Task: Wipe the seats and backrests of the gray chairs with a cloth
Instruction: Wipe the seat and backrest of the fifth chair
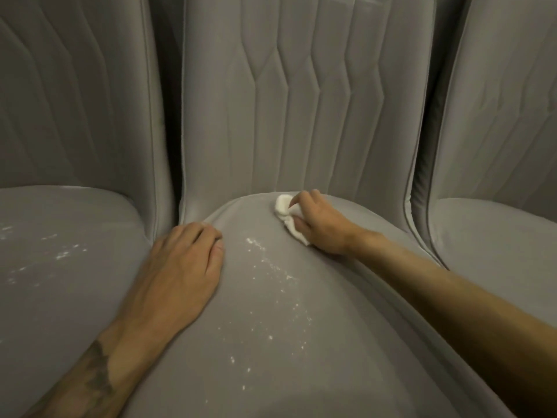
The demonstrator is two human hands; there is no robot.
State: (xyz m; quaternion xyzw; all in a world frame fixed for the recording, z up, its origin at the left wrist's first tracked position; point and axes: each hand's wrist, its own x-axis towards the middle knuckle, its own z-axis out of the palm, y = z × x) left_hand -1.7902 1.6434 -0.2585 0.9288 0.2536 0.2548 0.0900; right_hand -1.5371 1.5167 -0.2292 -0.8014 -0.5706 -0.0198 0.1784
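Cloth (286, 215) bunched in gripping right hand (321, 226) at seat (301, 342) rear, left hand (180, 267) flat

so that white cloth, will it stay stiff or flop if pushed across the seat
Probably floppy: the white cloth is bunched into soft folds where the right hand grips it. It looks light, so likely needs pressing down to wipe. On the smooth gray seat it should slide easily.

A small white cloth (284, 208) is sitting bunched at the back of the middle gray chair (271, 312), on its white-speckled seat, just below the quilted backrest (301, 116).
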